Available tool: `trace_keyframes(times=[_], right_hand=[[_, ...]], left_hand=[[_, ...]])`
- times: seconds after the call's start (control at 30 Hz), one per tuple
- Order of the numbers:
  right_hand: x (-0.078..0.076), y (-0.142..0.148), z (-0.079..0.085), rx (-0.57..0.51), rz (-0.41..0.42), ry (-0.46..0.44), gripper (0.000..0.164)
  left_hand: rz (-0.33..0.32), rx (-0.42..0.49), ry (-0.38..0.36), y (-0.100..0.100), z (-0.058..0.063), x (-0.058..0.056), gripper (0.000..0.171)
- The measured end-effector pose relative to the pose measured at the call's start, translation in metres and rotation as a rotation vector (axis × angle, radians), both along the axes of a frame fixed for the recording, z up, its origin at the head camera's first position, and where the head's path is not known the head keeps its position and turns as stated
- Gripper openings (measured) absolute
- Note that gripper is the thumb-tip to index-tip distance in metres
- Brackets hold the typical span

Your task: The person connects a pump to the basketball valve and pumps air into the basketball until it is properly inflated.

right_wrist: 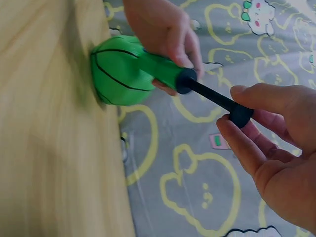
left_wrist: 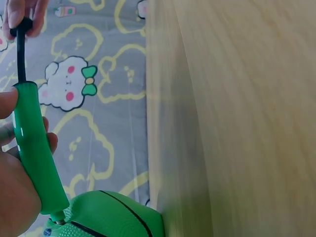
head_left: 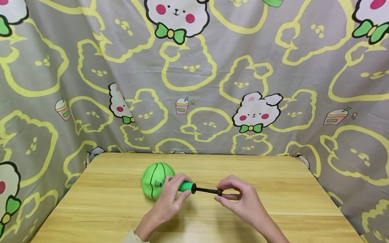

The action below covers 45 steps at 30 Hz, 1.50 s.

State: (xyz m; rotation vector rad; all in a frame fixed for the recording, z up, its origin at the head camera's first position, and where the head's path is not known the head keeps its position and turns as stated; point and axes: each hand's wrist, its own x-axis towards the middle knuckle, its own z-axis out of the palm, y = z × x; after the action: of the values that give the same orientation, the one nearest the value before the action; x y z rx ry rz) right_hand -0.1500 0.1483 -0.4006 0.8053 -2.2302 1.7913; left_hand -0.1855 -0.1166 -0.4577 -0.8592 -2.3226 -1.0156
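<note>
A green ball [head_left: 154, 179] with black lines sits on the table, its surface dented as if underinflated. My left hand [head_left: 170, 199] grips the green barrel of a small hand pump [left_wrist: 37, 143]. In the left wrist view the pump's nozzle end meets the ball [left_wrist: 113, 217]. The pump's black rod [right_wrist: 213, 95] is drawn well out of the barrel. My right hand [head_left: 240, 199] pinches the black knob [right_wrist: 241, 115] at the rod's end between thumb and fingers.
The wooden table [head_left: 273, 179] spreads around the hands, its far edge against a grey curtain [head_left: 194, 128] printed with yellow outlines and white cartoon animals. The curtain also encloses the left and right sides.
</note>
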Motion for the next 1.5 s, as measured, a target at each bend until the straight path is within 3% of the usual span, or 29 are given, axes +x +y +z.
trace_keyframes(times=[0.3,0.63,1.03,1.5], right_hand=[[0.008,0.023,0.018,0.036,0.004,0.101,0.027],[0.009,0.020,0.018,0.010,-0.025,0.136,0.026],[0.002,-0.006,-0.005,-0.049,-0.067,0.279,0.031],[-0.007,-0.038,-0.026,-0.089,-0.068,0.291,0.025]], left_hand=[[-0.013,0.024,0.008,-0.003,0.004,-0.004,0.017],[-0.029,0.047,0.029,0.000,0.006,-0.003,0.017],[-0.032,0.041,0.026,0.002,0.010,0.002,0.018],[-0.035,0.021,0.036,0.008,0.008,0.007,0.014]])
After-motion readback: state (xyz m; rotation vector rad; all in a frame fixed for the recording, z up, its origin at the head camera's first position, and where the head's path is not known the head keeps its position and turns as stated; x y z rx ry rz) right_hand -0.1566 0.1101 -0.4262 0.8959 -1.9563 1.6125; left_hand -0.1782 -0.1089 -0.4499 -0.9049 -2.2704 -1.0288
